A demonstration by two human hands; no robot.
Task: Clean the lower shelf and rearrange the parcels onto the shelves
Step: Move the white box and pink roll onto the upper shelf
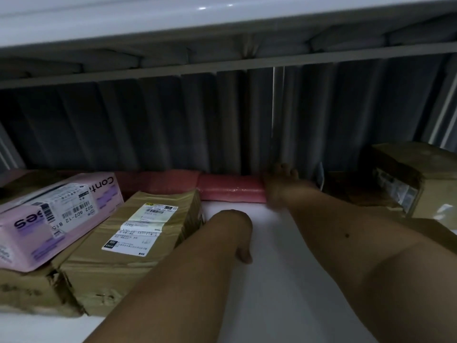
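I look into the lower shelf [259, 280], a white board. My left hand [231, 229] rests on the board against the right side of a brown taped parcel [128, 246]; only its thumb shows, the fingers are hidden. My right hand [280, 185], blurred, reaches to the back and touches the right end of a pink padded parcel [231, 191] lying along the grey curtain [173, 120]. A pink printed box [49, 219] lies on top of the brown parcels at the left.
Another brown carton [410, 179] with a torn label stands at the back right, beside a dark flat parcel [351, 191]. The upper shelf's white edge [222, 23] hangs close overhead. A crushed carton [27, 290] sits at the front left.
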